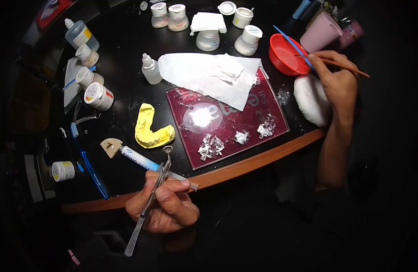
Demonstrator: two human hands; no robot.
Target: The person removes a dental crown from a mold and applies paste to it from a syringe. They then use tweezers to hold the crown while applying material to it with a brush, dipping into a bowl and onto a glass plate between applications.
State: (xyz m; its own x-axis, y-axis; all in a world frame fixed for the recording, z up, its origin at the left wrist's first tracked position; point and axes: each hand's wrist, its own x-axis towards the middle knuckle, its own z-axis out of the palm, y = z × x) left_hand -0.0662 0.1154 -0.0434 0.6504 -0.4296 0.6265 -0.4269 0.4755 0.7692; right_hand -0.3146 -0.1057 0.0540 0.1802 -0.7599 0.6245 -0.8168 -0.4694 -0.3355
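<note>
My left hand (166,206) is closed around metal tweezers (152,199), slanted up over the table's front edge. Their tips grip a small ring-like piece (167,149), perhaps a dental crown. Below the tips lies a syringe (138,157) labelled firing paste, partly hidden by my fingers. At the right, my right hand (333,77) pinches a thin brush (349,68) with a brown handle. Its tip is over the red bowl (288,56), which also has a blue stick (288,41) across it. A yellow dental model (151,129) stands beyond the tweezers.
A dark red glass plate (245,131) carries white powder heaps (211,147) and a paper sheet (209,68). Beside the bowl lies a white wrapped pad (311,99). Several jars (99,96) and a dropper bottle (151,70) stand around. A blue toothbrush (91,170) is at left.
</note>
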